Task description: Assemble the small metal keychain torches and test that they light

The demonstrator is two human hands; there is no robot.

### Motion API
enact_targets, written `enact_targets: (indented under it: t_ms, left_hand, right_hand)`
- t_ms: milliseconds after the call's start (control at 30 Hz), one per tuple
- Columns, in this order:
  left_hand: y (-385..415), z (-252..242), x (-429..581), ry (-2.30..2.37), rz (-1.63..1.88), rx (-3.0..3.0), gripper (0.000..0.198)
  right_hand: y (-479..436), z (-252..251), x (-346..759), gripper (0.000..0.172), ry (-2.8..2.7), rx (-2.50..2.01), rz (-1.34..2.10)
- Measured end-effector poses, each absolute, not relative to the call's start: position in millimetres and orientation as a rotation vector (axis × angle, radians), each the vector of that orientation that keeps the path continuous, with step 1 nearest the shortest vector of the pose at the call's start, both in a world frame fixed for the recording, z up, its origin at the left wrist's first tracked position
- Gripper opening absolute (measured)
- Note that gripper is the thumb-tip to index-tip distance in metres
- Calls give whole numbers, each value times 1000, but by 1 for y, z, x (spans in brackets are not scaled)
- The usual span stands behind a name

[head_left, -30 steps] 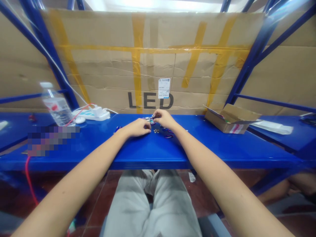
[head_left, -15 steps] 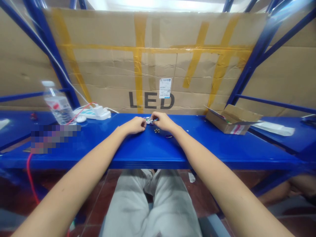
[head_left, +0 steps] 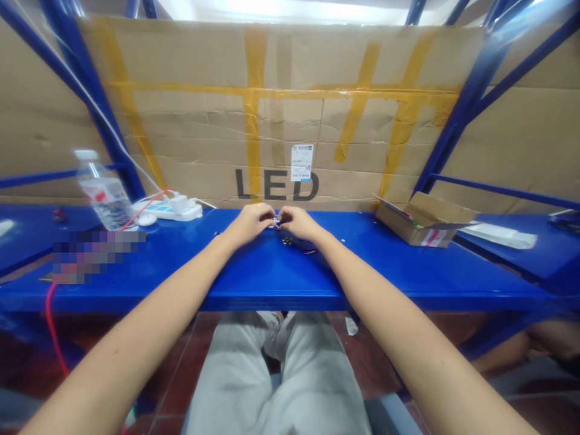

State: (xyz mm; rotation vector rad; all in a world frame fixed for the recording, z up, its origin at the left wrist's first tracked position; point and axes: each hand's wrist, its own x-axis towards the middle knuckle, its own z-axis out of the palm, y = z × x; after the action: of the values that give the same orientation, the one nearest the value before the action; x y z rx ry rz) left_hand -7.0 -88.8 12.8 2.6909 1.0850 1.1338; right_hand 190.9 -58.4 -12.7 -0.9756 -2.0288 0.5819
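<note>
Over the far half of the blue table [head_left: 272, 272], my left hand [head_left: 251, 222] and my right hand [head_left: 296, 222] meet almost fingertip to fingertip. Both are closed in a pinch on a small shiny silver-and-purple metal piece [head_left: 276, 223], whose kind I cannot make out because fingers cover most of it. Just in front of it lies a cluster of small round brass-coloured parts [head_left: 287, 240]. A small purple shiny piece [head_left: 309, 251] rests by my right wrist. Another small dark piece [head_left: 217, 234] is partly hidden beside my left wrist.
An open cardboard box [head_left: 421, 220] stands at the right, with white paper [head_left: 501, 235] beyond it. On the left are a water bottle [head_left: 103, 193], a white power strip [head_left: 179, 208] and a red cable [head_left: 53, 326]. A large cardboard sheet [head_left: 194, 133] closes off the back.
My left hand has moved slightly right and up, its fingers now on the metal piece, which is more covered than before. My right hand has stayed nearly in place.
</note>
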Motion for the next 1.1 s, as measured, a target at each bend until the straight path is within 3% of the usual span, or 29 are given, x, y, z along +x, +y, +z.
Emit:
enact_targets:
  t_ms: [400, 533, 767, 867, 967, 1100]
  left_hand:
    - [-80, 3, -3, 1032, 1267, 2687, 12]
    - [-83, 5, -2, 1118, 1270, 2445, 11]
    - [-79, 4, -4, 1022, 1259, 1924, 29]
    - [-80, 5, -3, 1014, 1308, 1837, 29]
    - [-83, 7, 0, 969, 1346, 1653, 19]
    - [-84, 8, 2, 900, 1359, 1462, 9]
  right_hand:
    - [-61, -9, 185, 18, -1974, -827, 816]
    - [-62, -7, 185, 17, -1912, -840, 871]
    - [-72, -2, 182, 26, -1811, -865, 894]
    - [-68, 3, 191, 21, -1874, -926, 802]
    - [-61, 9, 209, 12, -1902, -1107, 410]
    - [-58, 14, 231, 20, -2046, -1378, 235]
